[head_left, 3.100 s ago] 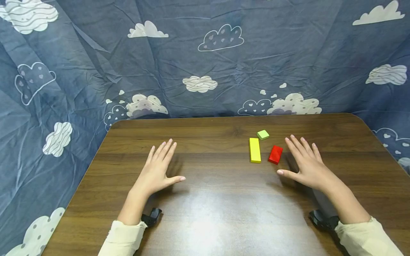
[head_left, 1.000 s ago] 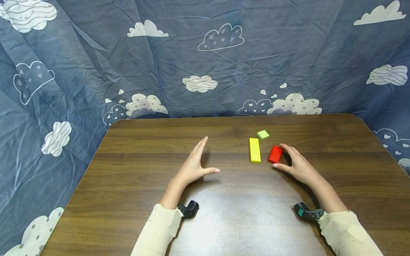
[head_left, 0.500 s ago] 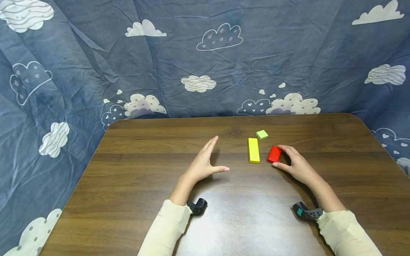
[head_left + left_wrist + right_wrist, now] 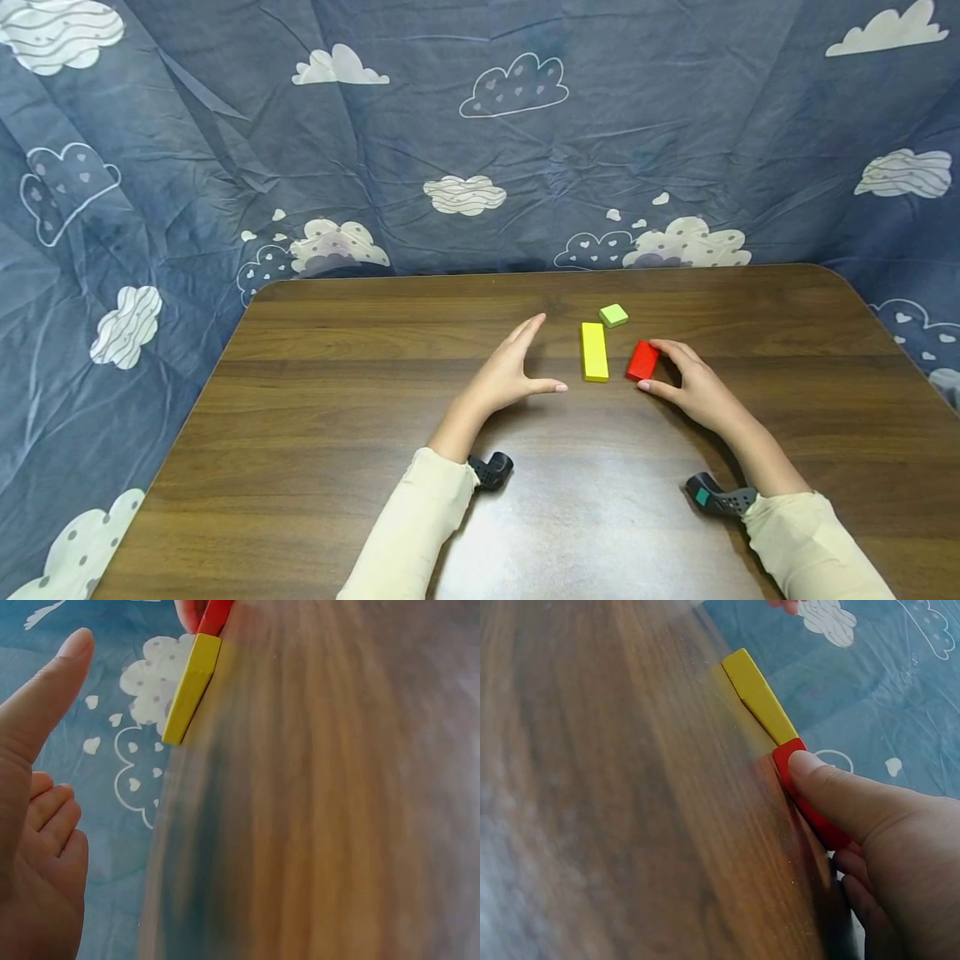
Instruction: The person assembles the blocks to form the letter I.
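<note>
The right hand (image 4: 701, 393) pinches the red, rectangular, apparently wooden block (image 4: 641, 361) on the brown wood-grain table (image 4: 337, 417). I place the long, yellow, apparently wooden block (image 4: 595, 352) just right of the left hand (image 4: 501, 380), released and the nearer hand; the yellow block's long axis runs near to far.

Red block (image 4: 642, 361), yellow block (image 4: 595, 352), lime block (image 4: 613, 315), brown table (image 4: 337, 433), cloud-patterned blue cloth (image 4: 420, 125)

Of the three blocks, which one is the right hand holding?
The red block, which the right hand pinches at its sides; the longer yellow block and the green block lie untouched.
</note>
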A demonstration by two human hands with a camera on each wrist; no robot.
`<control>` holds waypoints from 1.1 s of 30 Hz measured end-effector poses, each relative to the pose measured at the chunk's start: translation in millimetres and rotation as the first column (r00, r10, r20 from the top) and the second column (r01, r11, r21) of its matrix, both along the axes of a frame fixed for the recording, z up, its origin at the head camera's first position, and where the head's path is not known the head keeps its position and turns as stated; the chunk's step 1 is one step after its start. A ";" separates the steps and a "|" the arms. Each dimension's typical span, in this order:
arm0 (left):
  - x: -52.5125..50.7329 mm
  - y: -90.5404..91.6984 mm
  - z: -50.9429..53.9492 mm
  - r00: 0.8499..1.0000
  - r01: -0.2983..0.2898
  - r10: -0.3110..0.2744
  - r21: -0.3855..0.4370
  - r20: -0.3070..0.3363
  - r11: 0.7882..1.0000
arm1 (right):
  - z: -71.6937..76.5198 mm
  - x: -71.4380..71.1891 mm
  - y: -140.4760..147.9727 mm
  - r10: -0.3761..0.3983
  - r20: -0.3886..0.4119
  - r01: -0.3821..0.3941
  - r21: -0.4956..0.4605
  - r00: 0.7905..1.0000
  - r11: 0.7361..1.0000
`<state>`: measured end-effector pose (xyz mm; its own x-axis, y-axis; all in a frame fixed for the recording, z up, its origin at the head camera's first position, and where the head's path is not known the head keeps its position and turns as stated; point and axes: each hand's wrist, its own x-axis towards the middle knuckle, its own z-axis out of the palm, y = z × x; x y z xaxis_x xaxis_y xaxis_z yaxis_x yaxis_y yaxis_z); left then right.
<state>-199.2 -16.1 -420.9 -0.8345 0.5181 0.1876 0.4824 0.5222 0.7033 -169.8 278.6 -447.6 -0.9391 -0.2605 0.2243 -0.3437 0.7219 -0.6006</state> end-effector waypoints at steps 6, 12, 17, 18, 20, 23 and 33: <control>-3.6 8.5 -2.2 1.000 0.006 -0.005 -0.039 0.013 0.999 | -1.3 -0.2 0.1 0.005 -0.006 -0.005 -0.004 1.000 1.000; -7.5 12.3 -5.9 1.000 0.003 -0.001 -0.071 0.020 0.997 | -2.3 -0.7 0.4 0.008 -0.022 -0.008 -0.001 1.000 1.000; -12.9 17.1 -7.7 1.000 0.020 -0.019 -0.081 0.017 0.997 | -2.1 -0.4 0.3 0.010 -0.027 -0.010 0.002 1.000 1.000; -14.1 18.4 -8.5 1.000 0.024 -0.023 -0.085 0.016 0.996 | -2.0 -0.3 0.2 0.010 -0.026 -0.010 0.001 1.000 1.000; -16.7 21.8 -10.4 0.999 0.032 -0.031 -0.095 0.017 0.995 | -1.6 0.1 0.1 0.010 -0.023 -0.010 0.000 1.000 1.000; -20.1 27.5 -13.7 0.999 0.039 -0.037 -0.109 0.021 0.993 | -1.9 0.3 0.1 0.009 -0.023 -0.009 0.001 1.000 1.000; -27.6 42.0 -20.6 0.998 0.041 -0.034 -0.133 0.055 0.990 | -1.5 0.8 -0.7 0.004 -0.017 -0.004 0.005 1.000 1.000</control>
